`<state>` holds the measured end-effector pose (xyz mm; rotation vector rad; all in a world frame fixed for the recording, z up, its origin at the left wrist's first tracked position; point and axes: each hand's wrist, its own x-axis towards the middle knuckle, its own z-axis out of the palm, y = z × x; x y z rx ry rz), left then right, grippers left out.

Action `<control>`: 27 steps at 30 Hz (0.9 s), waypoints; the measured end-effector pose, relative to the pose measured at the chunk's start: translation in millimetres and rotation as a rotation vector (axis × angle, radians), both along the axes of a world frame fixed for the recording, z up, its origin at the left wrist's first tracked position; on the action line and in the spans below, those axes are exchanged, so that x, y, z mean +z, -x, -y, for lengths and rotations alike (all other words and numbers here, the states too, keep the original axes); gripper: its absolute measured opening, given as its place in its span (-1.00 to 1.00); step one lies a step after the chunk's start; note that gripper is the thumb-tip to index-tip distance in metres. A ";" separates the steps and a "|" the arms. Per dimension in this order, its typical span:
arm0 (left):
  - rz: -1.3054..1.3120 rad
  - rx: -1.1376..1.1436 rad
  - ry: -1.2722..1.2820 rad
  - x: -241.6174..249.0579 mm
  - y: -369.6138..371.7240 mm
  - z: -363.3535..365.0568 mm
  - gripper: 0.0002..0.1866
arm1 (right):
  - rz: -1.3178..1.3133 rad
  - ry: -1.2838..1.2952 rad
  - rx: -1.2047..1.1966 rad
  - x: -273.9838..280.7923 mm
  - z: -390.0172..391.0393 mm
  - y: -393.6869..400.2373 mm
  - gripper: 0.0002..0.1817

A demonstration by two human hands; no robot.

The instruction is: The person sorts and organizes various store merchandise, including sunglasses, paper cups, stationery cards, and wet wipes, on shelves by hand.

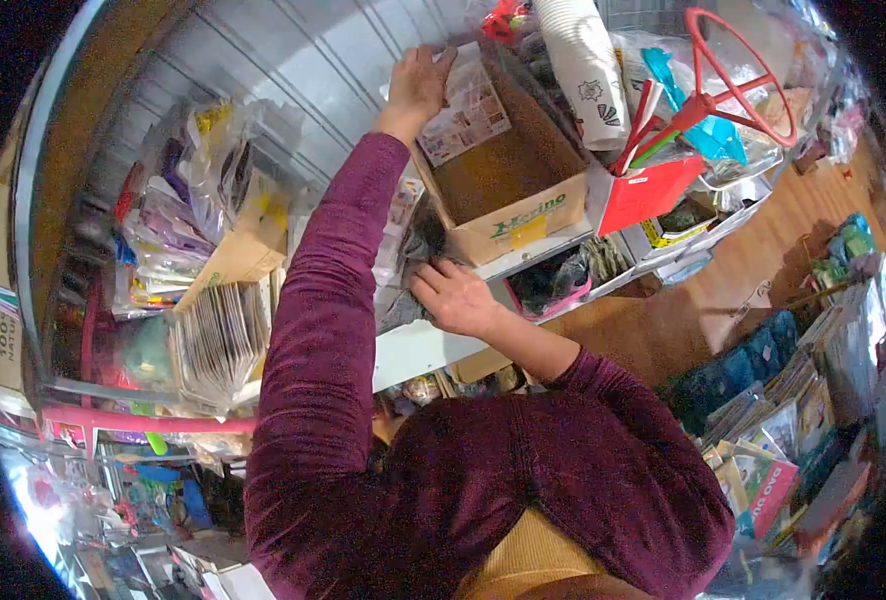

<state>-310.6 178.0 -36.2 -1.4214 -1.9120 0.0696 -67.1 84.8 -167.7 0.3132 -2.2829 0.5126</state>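
Note:
At the back left corner of an open cardboard box (538, 215), my left hand (420, 88) has its fingers closed at the edge of a printed sheet (473, 110). The sheet leans inside the box, which otherwise shows a bare brown bottom. My right hand (453, 297) is by the front left corner of the box, fingers bent and pressed on a dark plastic bag (399, 306). Part of that bag lies under the fingers. Clear packets (397, 225) are along the left side of the box.
Stacked paper cups (588, 80) and a red box (648, 195) with a red ring-shaped item stand at the right. To the left are plastic-wrapped goods (178, 210) and a box of upright cards (221, 335). A pink-edged basket (560, 305) is below the shelf edge.

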 end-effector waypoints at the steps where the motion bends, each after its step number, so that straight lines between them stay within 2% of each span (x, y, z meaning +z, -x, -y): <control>1: 0.069 -0.021 -0.025 3.5 -2.0 6.6 -0.36 | 0.010 0.002 0.015 0.5 0.3 -0.6 -0.71; 3: 0.151 -0.013 -0.048 20.0 -11.6 23.7 -0.34 | -0.035 -0.022 -0.025 1.2 -0.2 -0.6 -0.71; 5: 0.294 -0.082 -0.195 38.3 -10.7 47.7 -0.29 | 0.015 -0.013 -0.013 -1.8 2.2 0.0 -0.70; 7: 0.334 -0.062 -0.205 42.5 -2.2 91.0 -0.29 | 0.008 -0.008 -0.033 -0.3 2.0 0.1 -0.69; 11: 0.699 0.280 -0.078 27.2 -14.6 174.0 -0.26 | 0.023 -0.001 -0.007 -0.6 0.8 0.7 -0.61; 12: 0.700 0.290 -0.087 20.6 -22.8 189.4 -0.26 | 0.065 -0.002 -0.003 -3.1 1.2 1.2 -0.56; 14: 0.816 0.483 -0.031 1.3 -29.2 213.5 -0.15 | 0.068 -0.034 -0.019 -5.5 1.9 2.4 -0.54; 17: 0.815 0.635 -0.001 -24.4 -32.0 223.9 -0.09 | 0.106 -0.067 -0.015 -4.4 1.5 1.7 -0.51; 19: 0.900 0.616 -0.087 -38.6 -33.3 225.5 -0.06 | 0.118 -0.058 -0.025 -4.8 1.3 1.8 -0.50; 22: 0.911 0.602 -0.022 -46.3 -37.5 226.3 -0.07 | 0.096 -0.064 -0.035 -5.3 2.0 3.6 -0.49; 25: 0.794 0.655 -0.088 -59.0 -44.3 232.5 -0.16 | 0.110 -0.065 -0.035 -2.5 0.7 0.2 -0.49; 27: 0.845 0.688 -0.107 -54.3 -56.5 238.5 -0.16 | 0.118 -0.063 -0.023 -0.9 0.0 -1.0 -0.48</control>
